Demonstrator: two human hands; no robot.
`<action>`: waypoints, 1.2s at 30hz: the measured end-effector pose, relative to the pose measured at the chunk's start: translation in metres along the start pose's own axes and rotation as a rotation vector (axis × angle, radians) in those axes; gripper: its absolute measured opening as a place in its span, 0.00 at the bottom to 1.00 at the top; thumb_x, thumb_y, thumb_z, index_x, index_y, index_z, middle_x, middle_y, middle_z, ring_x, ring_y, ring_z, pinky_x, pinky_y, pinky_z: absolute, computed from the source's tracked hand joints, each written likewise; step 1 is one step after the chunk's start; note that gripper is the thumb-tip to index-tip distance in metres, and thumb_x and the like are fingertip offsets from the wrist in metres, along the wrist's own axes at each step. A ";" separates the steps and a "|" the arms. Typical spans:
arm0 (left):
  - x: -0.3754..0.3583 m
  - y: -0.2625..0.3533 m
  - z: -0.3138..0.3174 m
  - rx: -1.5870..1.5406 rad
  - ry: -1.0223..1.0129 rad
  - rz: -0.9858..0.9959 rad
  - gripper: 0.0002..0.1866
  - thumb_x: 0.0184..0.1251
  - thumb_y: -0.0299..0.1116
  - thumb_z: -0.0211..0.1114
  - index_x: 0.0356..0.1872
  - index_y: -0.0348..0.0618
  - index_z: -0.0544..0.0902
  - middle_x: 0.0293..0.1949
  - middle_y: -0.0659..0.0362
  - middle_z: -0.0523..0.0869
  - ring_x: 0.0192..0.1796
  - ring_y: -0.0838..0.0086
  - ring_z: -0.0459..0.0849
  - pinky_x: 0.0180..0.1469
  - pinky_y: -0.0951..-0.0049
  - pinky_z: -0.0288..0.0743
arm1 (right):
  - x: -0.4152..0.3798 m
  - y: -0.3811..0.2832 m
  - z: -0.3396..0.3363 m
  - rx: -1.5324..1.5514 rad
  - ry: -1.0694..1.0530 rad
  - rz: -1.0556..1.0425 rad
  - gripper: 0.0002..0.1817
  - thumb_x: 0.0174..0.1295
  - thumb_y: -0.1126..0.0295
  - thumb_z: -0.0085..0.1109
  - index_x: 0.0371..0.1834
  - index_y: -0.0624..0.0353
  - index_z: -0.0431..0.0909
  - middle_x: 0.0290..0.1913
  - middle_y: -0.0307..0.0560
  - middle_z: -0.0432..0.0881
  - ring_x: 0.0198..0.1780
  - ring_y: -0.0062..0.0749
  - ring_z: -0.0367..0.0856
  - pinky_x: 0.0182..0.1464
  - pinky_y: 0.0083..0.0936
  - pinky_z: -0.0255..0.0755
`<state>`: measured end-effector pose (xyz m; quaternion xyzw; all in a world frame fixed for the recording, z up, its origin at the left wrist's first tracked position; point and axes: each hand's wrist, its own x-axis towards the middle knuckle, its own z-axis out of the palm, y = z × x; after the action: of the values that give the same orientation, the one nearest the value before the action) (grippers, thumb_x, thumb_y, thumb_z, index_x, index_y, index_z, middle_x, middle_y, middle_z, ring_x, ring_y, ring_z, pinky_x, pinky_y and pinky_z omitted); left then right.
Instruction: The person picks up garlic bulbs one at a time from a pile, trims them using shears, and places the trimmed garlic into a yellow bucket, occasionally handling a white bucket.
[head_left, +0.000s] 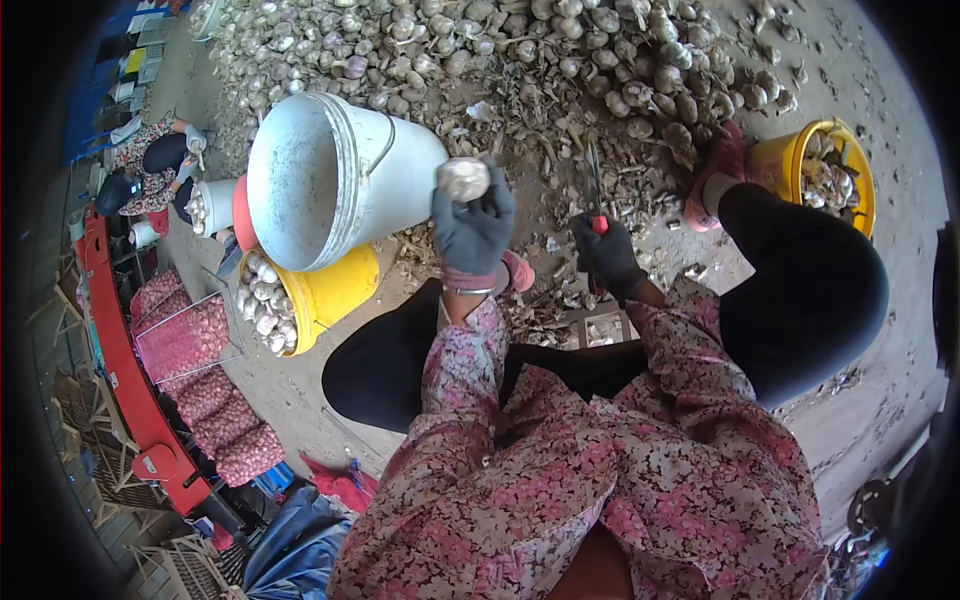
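My left hand (472, 225), in a dark grey glove, holds a pale garlic bulb (463, 179) in its fingers, close to the side of a large white bucket (395, 170) that is tipped over. My right hand (610, 258), also gloved, is wrapped round the red handle of shears (597, 190), whose blades point away from me. Dry husks and stems (520, 160) cover the ground beyond both hands. A yellow bucket of garlic bulbs (335, 295) stands below the white one.
A large garlic heap (400, 50) spreads across the far side. Another yellow bucket (795, 165) stands beyond my right knee. At the left are a co-worker (150, 165), a red metal beam (125, 370) and net sacks (215, 400).
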<state>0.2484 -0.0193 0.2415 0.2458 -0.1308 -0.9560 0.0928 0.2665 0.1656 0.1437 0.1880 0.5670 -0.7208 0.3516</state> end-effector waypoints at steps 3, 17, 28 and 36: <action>0.025 0.038 0.014 -0.331 -0.676 0.027 0.36 0.60 0.46 0.65 0.65 0.37 0.63 0.67 0.53 0.66 0.61 0.67 0.72 0.58 0.70 0.67 | 0.001 -0.002 0.006 0.034 0.014 -0.023 0.07 0.63 0.65 0.57 0.38 0.56 0.76 0.21 0.32 0.71 0.18 0.16 0.66 0.20 0.19 0.63; 0.377 0.041 -0.072 0.371 0.629 -0.195 0.19 0.57 0.39 0.70 0.46 0.44 0.77 0.46 0.58 0.79 0.46 0.70 0.79 0.37 0.74 0.80 | 0.041 -0.004 0.007 0.321 0.156 0.209 0.10 0.63 0.63 0.59 0.38 0.55 0.72 0.22 0.32 0.70 0.19 0.16 0.67 0.21 0.18 0.63; 0.217 -0.014 -0.066 0.670 0.016 0.052 0.13 0.60 0.26 0.64 0.47 0.41 0.76 0.40 0.55 0.84 0.37 0.69 0.85 0.35 0.76 0.81 | 0.041 -0.025 -0.010 -0.511 0.139 -0.205 0.32 0.53 0.63 0.65 0.59 0.64 0.64 0.38 0.56 0.79 0.39 0.45 0.79 0.44 0.34 0.72; 0.067 -0.033 -0.072 1.448 -0.318 0.264 0.38 0.50 0.21 0.68 0.65 0.40 0.62 0.56 0.54 0.75 0.59 0.68 0.75 0.57 0.68 0.73 | 0.000 -0.075 -0.010 -1.314 0.291 -0.531 0.37 0.48 0.59 0.64 0.63 0.59 0.64 0.42 0.57 0.77 0.44 0.52 0.76 0.46 0.44 0.70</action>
<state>0.2230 -0.0191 0.1412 0.0867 -0.7668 -0.6360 0.0020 0.2111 0.1833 0.1924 -0.1122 0.9508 -0.2599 0.1260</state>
